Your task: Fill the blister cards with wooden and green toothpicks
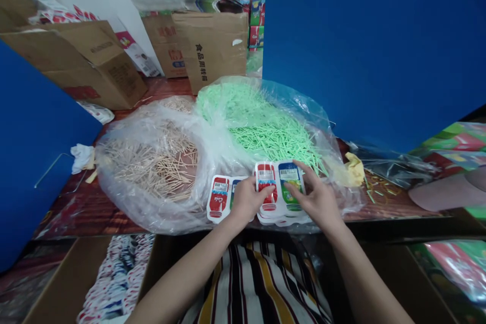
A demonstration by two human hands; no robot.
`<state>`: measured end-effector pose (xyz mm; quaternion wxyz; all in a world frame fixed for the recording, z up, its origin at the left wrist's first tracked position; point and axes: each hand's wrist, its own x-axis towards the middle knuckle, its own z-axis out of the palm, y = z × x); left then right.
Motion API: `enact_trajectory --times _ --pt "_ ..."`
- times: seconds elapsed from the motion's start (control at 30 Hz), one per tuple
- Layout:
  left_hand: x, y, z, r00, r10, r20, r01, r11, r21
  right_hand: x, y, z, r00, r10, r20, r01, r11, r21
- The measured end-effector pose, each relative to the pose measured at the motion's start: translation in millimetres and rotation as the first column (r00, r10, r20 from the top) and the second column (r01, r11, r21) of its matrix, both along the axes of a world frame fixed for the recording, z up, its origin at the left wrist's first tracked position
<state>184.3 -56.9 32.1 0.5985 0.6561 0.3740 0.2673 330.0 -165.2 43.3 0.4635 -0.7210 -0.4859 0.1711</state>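
Observation:
A joined pair of bottle-shaped packs [268, 174], one side red and the other blue and green, is held by its two sides near the table's front edge. My left hand [246, 197] grips the red side, thumb on its face. My right hand [319, 201] has its thumb on the green side and its fingers around the far edge. Beside my left hand lies a similar pack with a red Cola label [219, 196], partly covered by that hand. More white pack edges [283, 220] show just under the held pack.
Behind my hands, a clear bag spills green sticks [273, 136]; another holds pale sticks [167, 167]. Cardboard boxes [216, 50] stand at the back. Blue panels [372, 50] flank the table. A box of packs [117, 278] sits below left. Another person's arm [444, 192] rests at right.

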Motion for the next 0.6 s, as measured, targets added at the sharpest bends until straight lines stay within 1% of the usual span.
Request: enact_trajectory --times 0.03,0.07,0.1,0.13,0.2,0.23,0.3,0.33,0.37,0.43,0.47,0.5,0.6 --pt "0 0 -3.4 0.995 0.035 -0.096 -0.025 0.994 0.107 1 0 -3.4 0.988 -0.047 0.147 0.059 0.996 -0.074" --pt "-1 1 -6.2 0.982 0.075 -0.172 -0.04 0.98 0.197 1 1 -6.1 0.958 -0.081 0.277 0.124 0.982 -0.14" --pt "-3 2 -8.1 0.968 0.115 -0.224 -0.052 0.962 0.268 2 1 -8.2 0.924 -0.097 0.369 0.174 0.968 -0.181" --pt "-7 3 -9.5 0.955 0.154 -0.254 -0.067 0.944 0.322 3 0 -9.9 0.904 -0.088 0.418 0.185 0.963 -0.198" --pt "-20 9 -11.2 0.917 0.256 -0.305 -0.105 0.894 0.435 5 -3 -12.7 0.876 -0.121 0.466 0.209 0.968 -0.14" --pt "-29 13 -12.4 0.878 0.33 -0.347 -0.118 0.852 0.511 7 -5 -13.9 0.86 -0.166 0.483 0.232 0.97 -0.079" --pt "-50 24 -16.9 0.746 0.485 -0.456 -0.083 0.748 0.659 10 -9 -15.9 0.828 -0.282 0.485 0.286 0.956 0.067" --pt "-60 29 -20.5 0.678 0.54 -0.5 -0.056 0.715 0.697 12 -10 -16.8 0.819 -0.337 0.464 0.307 0.941 0.142" --pt "-70 34 -25.0 0.618 0.565 -0.547 -0.035 0.714 0.699 13 -11 -17.5 0.817 -0.38 0.434 0.316 0.924 0.214" --pt "-86 41 -35.7 0.538 0.557 -0.633 -0.046 0.769 0.637 14 -10 -18.3 0.828 -0.417 0.374 0.292 0.891 0.348" --pt "-91 43 -41.2 0.538 0.538 -0.649 -0.066 0.794 0.604 14 -8 -18.3 0.836 -0.418 0.355 0.262 0.874 0.41" --pt "-95 45 -46.5 0.557 0.53 -0.639 -0.09 0.804 0.588 14 -7 -18.2 0.843 -0.408 0.351 0.225 0.86 0.458" --pt "-99 48 -59.3 0.625 0.532 -0.571 -0.211 0.819 0.533 14 -1 -17.7 0.852 -0.377 0.363 0.147 0.837 0.526"
